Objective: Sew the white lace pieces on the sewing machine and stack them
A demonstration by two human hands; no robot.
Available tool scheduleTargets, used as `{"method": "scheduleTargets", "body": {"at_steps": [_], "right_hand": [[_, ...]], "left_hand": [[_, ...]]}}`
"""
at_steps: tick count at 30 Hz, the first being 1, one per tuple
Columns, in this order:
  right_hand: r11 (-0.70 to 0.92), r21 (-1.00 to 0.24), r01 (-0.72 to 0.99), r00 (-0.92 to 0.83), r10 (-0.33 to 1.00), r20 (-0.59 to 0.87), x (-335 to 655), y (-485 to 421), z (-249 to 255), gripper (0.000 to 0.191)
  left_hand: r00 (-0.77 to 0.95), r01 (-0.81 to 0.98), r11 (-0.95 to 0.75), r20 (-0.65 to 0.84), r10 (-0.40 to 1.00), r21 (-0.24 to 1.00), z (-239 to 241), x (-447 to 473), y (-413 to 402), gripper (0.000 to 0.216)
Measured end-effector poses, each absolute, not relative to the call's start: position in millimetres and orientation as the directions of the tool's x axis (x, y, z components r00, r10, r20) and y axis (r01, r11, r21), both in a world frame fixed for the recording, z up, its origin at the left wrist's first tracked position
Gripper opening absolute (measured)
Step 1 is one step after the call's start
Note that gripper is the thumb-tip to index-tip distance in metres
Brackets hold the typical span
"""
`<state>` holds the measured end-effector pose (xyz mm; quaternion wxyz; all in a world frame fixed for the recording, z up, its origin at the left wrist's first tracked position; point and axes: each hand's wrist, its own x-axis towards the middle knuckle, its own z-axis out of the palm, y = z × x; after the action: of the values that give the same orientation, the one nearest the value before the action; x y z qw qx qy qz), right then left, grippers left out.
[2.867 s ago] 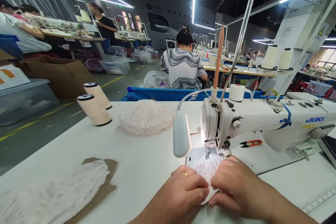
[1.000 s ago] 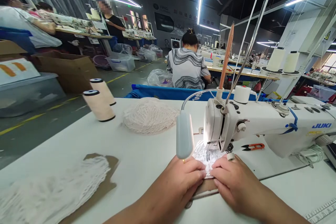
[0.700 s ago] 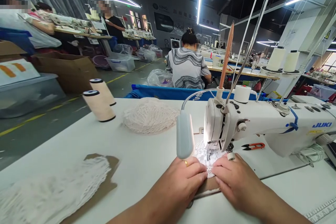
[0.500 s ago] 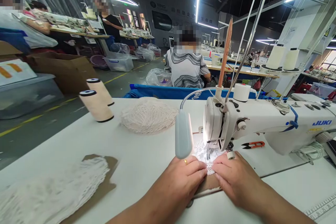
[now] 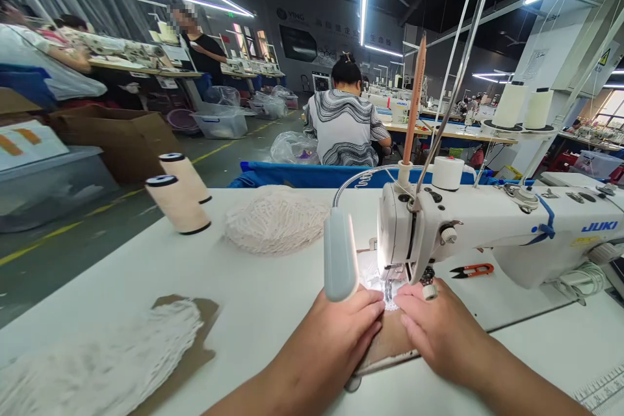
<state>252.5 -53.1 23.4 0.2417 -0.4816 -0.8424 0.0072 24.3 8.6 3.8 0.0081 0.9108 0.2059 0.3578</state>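
My left hand [image 5: 341,337] and my right hand [image 5: 437,328] lie side by side on a brown card piece [image 5: 390,344] with white mesh lace [image 5: 389,302] on it. Fingers of both hands press flat on the piece just in front of the presser foot [image 5: 389,287] of a white JUKI sewing machine [image 5: 487,227]. Most of the lace is under the foot and behind it. A grey lamp head [image 5: 340,255] hangs over my left hand's knuckles.
A pile of white lace [image 5: 275,221] and two cream thread cones [image 5: 178,195] stand at the back left of the white table [image 5: 253,299]. A lace-covered card stack [image 5: 112,357] lies near left. Orange snips [image 5: 470,269] rest beside the machine. A person in a striped top [image 5: 344,120] sits ahead.
The lace and card have fed further back under the presser foot, so less lace shows in front of it. Both hands have followed it forward, still pressed on the piece.
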Motion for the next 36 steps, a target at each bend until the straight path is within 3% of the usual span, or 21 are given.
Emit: {"method": "scheduleTargets", "body": {"at_steps": [13, 18, 21, 22, 25, 29, 32, 36], "right_hand": [[0.503, -0.292, 0.814, -0.370, 0.835, 0.406, 252.6, -52.3, 21.3, 0.031], [0.531, -0.274, 0.802, -0.381, 0.807, 0.451, 253.8, -53.5, 22.3, 0.032], [0.541, -0.277, 0.794, -0.397, 0.807, 0.438, 254.7, -55.0, 23.4, 0.026], [0.552, -0.279, 0.786, -0.412, 0.804, 0.429, 254.8, -55.5, 23.8, 0.025], [0.634, -0.302, 0.712, -0.492, 0.758, 0.428, 253.5, -57.2, 25.3, 0.027], [0.730, -0.328, 0.599, -0.601, 0.681, 0.419, 251.7, -58.1, 25.2, 0.029], [0.704, -0.270, 0.657, -0.612, 0.707, 0.354, 256.3, -56.7, 22.4, 0.020], [0.588, -0.191, 0.786, -0.506, 0.789, 0.347, 266.4, -55.5, 22.7, 0.022]], "left_hand": [[0.667, 0.413, -0.892, 0.605, 0.434, 0.185, -7.5, 18.6, 10.9, 0.034], [0.602, 0.577, -0.787, 0.537, 0.591, 0.219, -15.9, 11.3, 17.1, 0.039], [0.572, 0.651, -0.726, 0.486, 0.661, 0.221, -12.0, 9.1, 14.2, 0.020], [0.581, 0.642, -0.734, 0.484, 0.654, 0.221, -7.0, 9.1, 10.3, 0.015], [0.682, 0.501, -0.817, 0.450, 0.576, 0.287, 17.3, 9.3, -6.9, 0.033], [0.788, 0.359, -0.827, 0.334, 0.516, 0.432, 44.9, 6.4, -18.2, 0.020], [0.749, 0.405, -0.817, 0.364, 0.554, 0.410, 42.8, 4.5, -11.3, 0.028], [0.730, 0.401, -0.848, 0.439, 0.524, 0.346, 24.6, 6.5, -5.6, 0.036]]}}
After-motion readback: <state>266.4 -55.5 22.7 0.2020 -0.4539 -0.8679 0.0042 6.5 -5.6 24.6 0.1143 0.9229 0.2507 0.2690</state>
